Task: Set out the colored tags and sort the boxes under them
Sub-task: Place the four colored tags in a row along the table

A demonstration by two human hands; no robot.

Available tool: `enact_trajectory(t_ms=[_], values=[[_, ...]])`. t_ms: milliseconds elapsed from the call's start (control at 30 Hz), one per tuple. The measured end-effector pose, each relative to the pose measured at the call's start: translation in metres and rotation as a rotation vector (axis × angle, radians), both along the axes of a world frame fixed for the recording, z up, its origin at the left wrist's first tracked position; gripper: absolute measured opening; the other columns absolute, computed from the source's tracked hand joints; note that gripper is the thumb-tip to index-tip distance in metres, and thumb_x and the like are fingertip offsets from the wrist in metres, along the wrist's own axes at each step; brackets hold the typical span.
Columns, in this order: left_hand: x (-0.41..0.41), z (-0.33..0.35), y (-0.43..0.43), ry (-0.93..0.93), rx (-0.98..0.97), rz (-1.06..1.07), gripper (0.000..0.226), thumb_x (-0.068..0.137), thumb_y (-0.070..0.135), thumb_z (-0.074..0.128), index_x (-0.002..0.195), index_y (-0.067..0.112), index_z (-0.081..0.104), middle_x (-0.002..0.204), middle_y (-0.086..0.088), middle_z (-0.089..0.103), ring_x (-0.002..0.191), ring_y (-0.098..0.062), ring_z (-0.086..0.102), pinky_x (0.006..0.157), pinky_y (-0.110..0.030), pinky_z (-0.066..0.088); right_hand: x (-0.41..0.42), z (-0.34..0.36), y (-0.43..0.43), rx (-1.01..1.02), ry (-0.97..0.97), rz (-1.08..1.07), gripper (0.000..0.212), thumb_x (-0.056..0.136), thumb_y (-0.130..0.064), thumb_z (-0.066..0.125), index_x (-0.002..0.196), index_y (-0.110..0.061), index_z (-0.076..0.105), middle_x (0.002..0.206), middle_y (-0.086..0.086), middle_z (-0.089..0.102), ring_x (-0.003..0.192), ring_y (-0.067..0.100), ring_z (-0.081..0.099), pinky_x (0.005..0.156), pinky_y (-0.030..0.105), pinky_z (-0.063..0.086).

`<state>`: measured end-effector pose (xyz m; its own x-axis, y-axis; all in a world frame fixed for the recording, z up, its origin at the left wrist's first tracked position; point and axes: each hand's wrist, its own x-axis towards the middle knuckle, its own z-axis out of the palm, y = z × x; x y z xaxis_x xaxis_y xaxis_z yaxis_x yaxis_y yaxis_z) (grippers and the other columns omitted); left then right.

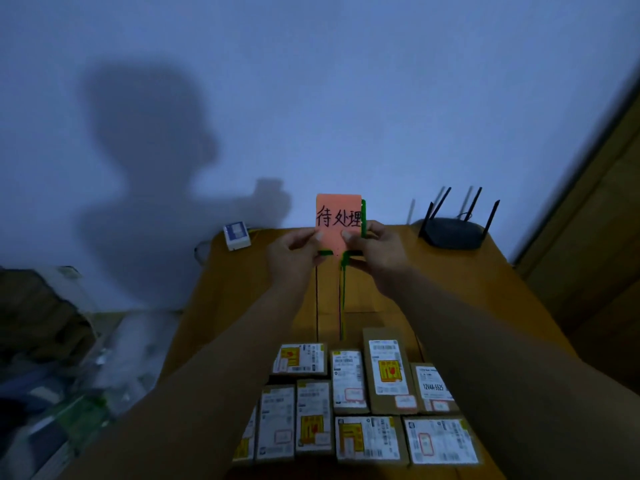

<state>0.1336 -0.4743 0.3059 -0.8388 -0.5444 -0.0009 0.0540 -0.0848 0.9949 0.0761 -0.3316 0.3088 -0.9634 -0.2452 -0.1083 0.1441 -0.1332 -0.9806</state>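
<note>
I hold an orange-pink tag (337,216) with black handwritten characters upright above the wooden table (512,289). My left hand (294,252) pinches its lower left edge and my right hand (375,249) pinches its lower right. Green tags (363,216) peek out behind it, and thin strings (341,299) hang down from the stack. Several small cardboard boxes (384,370) with white shipping labels lie in rows at the near edge of the table, between my forearms.
A black router (450,233) with several antennas stands at the far right of the table. A small white and blue box (236,234) sits at the far left corner. Clutter and plastic bags (86,375) lie on the floor to the left. A wooden door frame (595,202) rises on the right.
</note>
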Motion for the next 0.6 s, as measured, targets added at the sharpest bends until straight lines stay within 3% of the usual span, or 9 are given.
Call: enact_trajectory(t_ms=[67, 200, 400, 600], values=[[0.004, -0.004, 0.004, -0.012, 0.013, 0.020, 0.022, 0.094, 0.014, 0.074, 0.115, 0.009, 0.073, 0.101, 0.000, 0.075, 0.088, -0.016, 0.074, 0.070, -0.027, 0.062, -0.003, 0.002, -0.004, -0.014, -0.019, 0.005, 0.022, 0.096, -0.007, 0.071, 0.116, 0.000, 0.064, 0.110, 0.016, 0.076, 0.092, 0.030, 0.075, 0.077, 0.043, 0.065], [0.011, -0.011, 0.003, -0.028, 0.026, 0.083, 0.026, 0.093, 0.017, 0.074, 0.118, 0.009, 0.073, 0.108, -0.008, 0.076, 0.098, -0.022, 0.073, 0.076, -0.029, 0.054, -0.009, -0.001, -0.013, -0.039, -0.035, 0.065, 0.030, 0.095, -0.009, 0.073, 0.122, 0.000, 0.062, 0.111, 0.015, 0.076, 0.098, 0.030, 0.075, 0.083, 0.046, 0.065], [0.017, -0.025, -0.029, -0.076, 0.092, 0.170, 0.026, 0.094, 0.010, 0.072, 0.120, 0.003, 0.070, 0.109, -0.015, 0.074, 0.091, -0.024, 0.073, 0.085, -0.036, 0.062, -0.008, -0.020, -0.048, -0.094, -0.093, 0.191, 0.036, 0.095, -0.016, 0.074, 0.129, -0.009, 0.064, 0.115, 0.011, 0.075, 0.099, 0.026, 0.074, 0.070, 0.033, 0.064], [0.020, -0.057, -0.082, -0.133, 0.168, 0.261, 0.006, 0.096, 0.017, 0.072, 0.101, 0.019, 0.071, 0.102, -0.009, 0.074, 0.082, -0.020, 0.071, 0.071, -0.030, 0.058, -0.013, -0.057, -0.107, -0.100, -0.191, 0.257, 0.034, 0.098, -0.007, 0.069, 0.131, -0.009, 0.063, 0.116, 0.013, 0.073, 0.101, 0.029, 0.071, 0.073, 0.036, 0.064]])
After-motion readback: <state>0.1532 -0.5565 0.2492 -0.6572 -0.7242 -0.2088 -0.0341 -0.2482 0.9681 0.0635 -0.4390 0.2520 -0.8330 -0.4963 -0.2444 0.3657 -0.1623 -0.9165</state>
